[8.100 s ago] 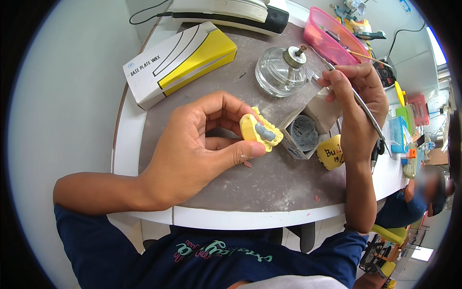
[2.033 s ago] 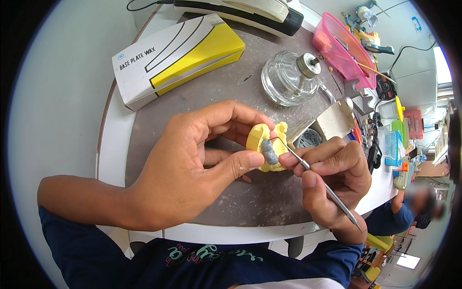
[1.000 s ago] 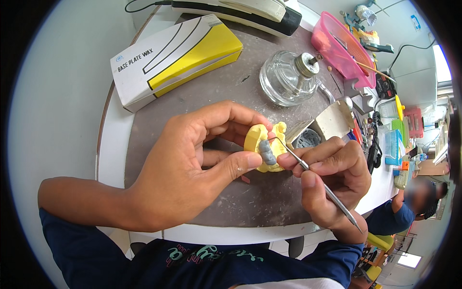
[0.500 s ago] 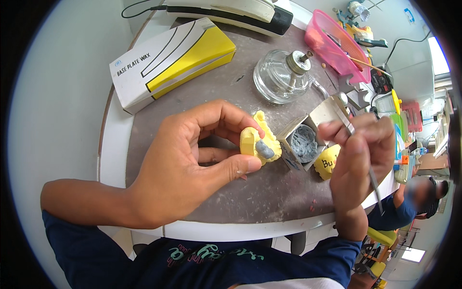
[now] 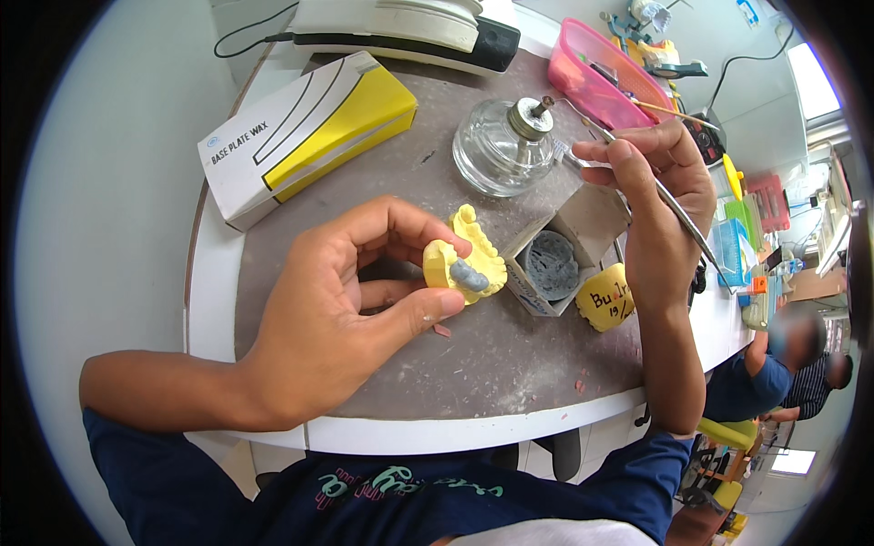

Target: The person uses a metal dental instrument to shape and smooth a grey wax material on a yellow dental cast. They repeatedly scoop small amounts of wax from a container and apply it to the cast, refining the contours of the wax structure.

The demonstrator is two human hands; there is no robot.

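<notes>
My left hand point(image 5: 319, 314) grips a yellow dental cast point(image 5: 490, 259) by its side, thumb below and fingers above. A patch of grey wax point(image 5: 468, 276) covers some of the cast's teeth. In my right hand point(image 5: 669, 196) is a thin metal wax carver point(image 5: 685, 221), held like a pen. Its far tip reaches close to the wick of a glass spirit lamp point(image 5: 496, 150); I cannot make out a flame. Between my hands stands an opened small carton point(image 5: 533, 298) with grey wax point(image 5: 551, 264) inside, its surface scooped. Another yellow cast point(image 5: 605, 298) with handwriting lies beside the carton.
A white and yellow box point(image 5: 305, 136) lies at the back left, near a white and black device point(image 5: 401, 41). A pink basket point(image 5: 583, 64) with tools stands at the back right. Pink scraps dot the brown tabletop point(image 5: 364, 382). Two people sit far right.
My right hand has moved up and away, bringing the wax carver's tip to the lamp's wick. My left hand still holds the cast. The whole view has shifted slightly.
</notes>
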